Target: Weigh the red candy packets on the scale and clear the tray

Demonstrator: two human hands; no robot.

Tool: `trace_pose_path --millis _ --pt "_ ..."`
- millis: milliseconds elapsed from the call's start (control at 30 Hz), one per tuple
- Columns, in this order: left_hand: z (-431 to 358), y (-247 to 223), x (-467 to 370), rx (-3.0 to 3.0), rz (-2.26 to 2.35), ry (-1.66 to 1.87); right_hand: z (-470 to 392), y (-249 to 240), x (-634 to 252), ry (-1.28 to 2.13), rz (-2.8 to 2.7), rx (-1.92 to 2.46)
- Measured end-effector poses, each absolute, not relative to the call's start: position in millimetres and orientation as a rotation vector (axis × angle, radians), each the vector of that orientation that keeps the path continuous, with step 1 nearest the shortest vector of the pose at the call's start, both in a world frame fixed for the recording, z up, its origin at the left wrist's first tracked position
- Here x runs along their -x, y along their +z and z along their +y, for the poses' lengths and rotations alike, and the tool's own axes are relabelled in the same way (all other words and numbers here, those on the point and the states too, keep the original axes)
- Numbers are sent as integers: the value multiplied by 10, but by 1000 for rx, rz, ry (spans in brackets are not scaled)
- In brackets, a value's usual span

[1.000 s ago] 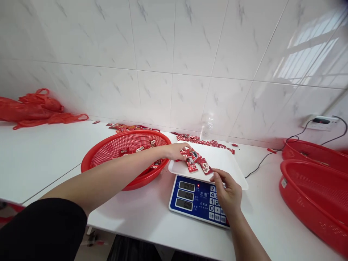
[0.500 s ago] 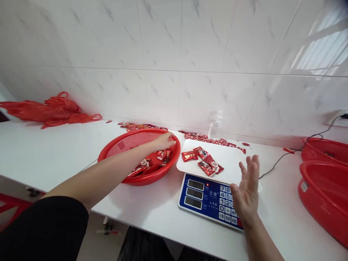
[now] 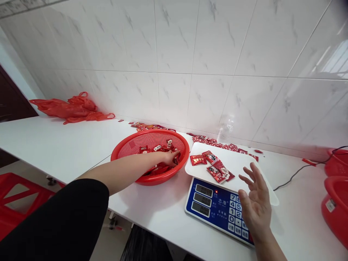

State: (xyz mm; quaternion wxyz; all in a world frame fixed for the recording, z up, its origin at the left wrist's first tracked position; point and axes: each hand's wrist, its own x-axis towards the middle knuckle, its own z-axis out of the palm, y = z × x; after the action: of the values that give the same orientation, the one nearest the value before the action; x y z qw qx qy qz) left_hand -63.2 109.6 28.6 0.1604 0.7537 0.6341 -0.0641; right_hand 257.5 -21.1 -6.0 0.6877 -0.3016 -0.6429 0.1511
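My left hand (image 3: 172, 158) reaches into the red mesh basket (image 3: 125, 145) at its right side. Its fingers curl down among red packets (image 3: 157, 169); what they grip, if anything, is hidden. Several red packets (image 3: 198, 160) lie on the white pan (image 3: 233, 159) of a scale. Below the pan is the blue keypad panel (image 3: 217, 208) with small displays. My right hand (image 3: 255, 203), palm up with spread fingers and nothing in it, hovers over the right part of the scale and covers some keys.
Red plastic bags (image 3: 78, 108) lie at the back left. Loose red packets (image 3: 212, 142) line the wall behind the basket and scale. Red baskets (image 3: 337, 206) stand at the right edge, near a black cable (image 3: 293, 176). A red stool (image 3: 21, 195) is below left.
My left hand has gone from the basket's upper right rim down into the packets. The view has turned left. My right hand remains open beside the pan.
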Motion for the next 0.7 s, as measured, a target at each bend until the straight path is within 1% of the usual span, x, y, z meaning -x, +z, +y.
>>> trace_pose_path --millis 167,433,567,700 --pt "1117 406 711 -2241 1837 -244 -213 -49 -2579 361 -1399 705" --pt "1152 658 1038 -2151 1963 -364 -236 -72 -2584 405 -1363 735" --pt "1158 634 1097 -2105 1920 -336 -233 -96 -2594 426 -1350 752" --pt "1161 500 1091 -2067 1859 -387 -235 -103 -2599 434 -1347 770"
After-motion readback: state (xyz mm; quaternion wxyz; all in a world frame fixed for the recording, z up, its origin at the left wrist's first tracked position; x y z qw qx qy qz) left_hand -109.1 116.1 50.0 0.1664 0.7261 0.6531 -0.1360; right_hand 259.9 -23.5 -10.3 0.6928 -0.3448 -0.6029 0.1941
